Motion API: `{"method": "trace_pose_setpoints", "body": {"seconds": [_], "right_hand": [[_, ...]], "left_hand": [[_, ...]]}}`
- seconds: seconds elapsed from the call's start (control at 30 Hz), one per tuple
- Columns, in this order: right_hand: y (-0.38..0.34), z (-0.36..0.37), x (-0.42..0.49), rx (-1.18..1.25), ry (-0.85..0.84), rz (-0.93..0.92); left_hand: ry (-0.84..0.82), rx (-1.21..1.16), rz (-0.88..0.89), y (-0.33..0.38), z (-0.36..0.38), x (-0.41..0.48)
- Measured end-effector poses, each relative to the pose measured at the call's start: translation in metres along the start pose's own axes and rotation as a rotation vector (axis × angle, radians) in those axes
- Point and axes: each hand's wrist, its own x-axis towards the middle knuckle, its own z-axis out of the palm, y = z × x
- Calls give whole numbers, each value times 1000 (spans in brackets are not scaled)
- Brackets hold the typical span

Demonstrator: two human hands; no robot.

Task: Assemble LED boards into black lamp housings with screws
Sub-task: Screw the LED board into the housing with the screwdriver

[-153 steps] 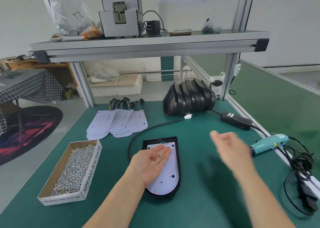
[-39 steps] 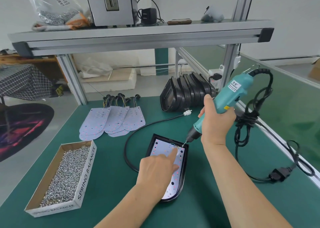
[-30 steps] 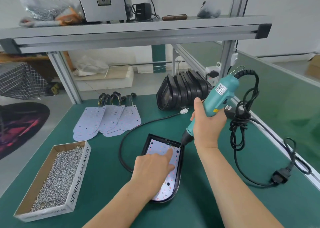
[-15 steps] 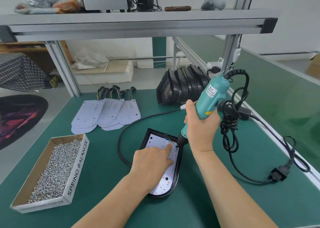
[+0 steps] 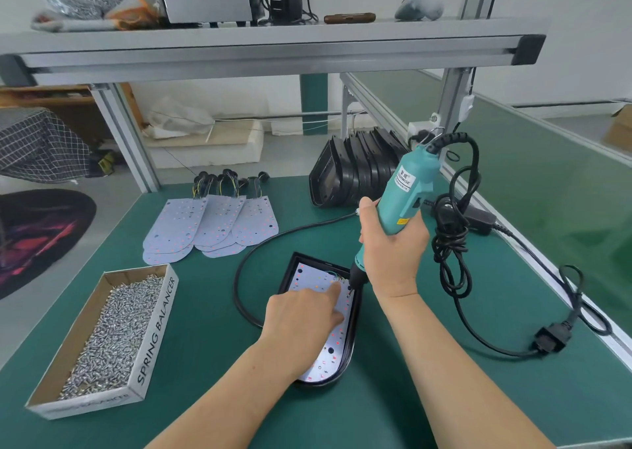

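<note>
In the middle of the frame the black housing (image 5: 353,332) is lying flat on the green worktop (image 5: 478,397), and the LED board (image 5: 329,347) is sitting inside it. The right hand (image 5: 390,253) is wrapping its fingers tight round the blue-green screwdriver (image 5: 407,192), and the tip is pointing down at the board's upper right corner. The left hand (image 5: 301,318) is pressing on the board with its pointing finger stretched out, just beside the tip. Its other fingers are tucked under, and I cannot tell if they are holding anything. I think a screw is going in here. To do it well, the tool should be standing straight over the hole, the board lying flat, and the finger keeping clear of the spinning tip.
</note>
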Motion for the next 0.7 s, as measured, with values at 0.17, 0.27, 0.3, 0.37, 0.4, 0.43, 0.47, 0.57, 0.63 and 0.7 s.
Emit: {"method": "trace_pose_setpoints", "body": {"seconds": [0.17,0.27,0.3,0.37,0.4,0.43,0.47,0.57,0.63,0.7], "right_hand": [[-1,2,-3,-34,-11,-23],[0,3,-2,-44,-24,0],[1,4,-2,-39,-26,17],[0,3,-1,-29,-26,42],[0,3,-2,-32,-27,46],[0,3,-3,-35,-28,48],[-1,3,-4,-35,-25,49],[-6,-1,-7,-21,-29,48],[-13,-5,-8,-10,-45,34],[-24,-8,-8,49,-43,13]], "left_hand": [[12,6,4,0,2,0],[8,5,2,0,3,0],[4,8,2,0,3,0],[-3,7,1,1,3,1],[-6,7,0,1,2,1],[-6,6,-1,2,1,0],[-6,5,-3,2,0,0],[-7,-6,-11,3,-5,-3],[-25,-17,-19,3,-8,-4],[-40,-25,-31,3,-10,-3]]}}
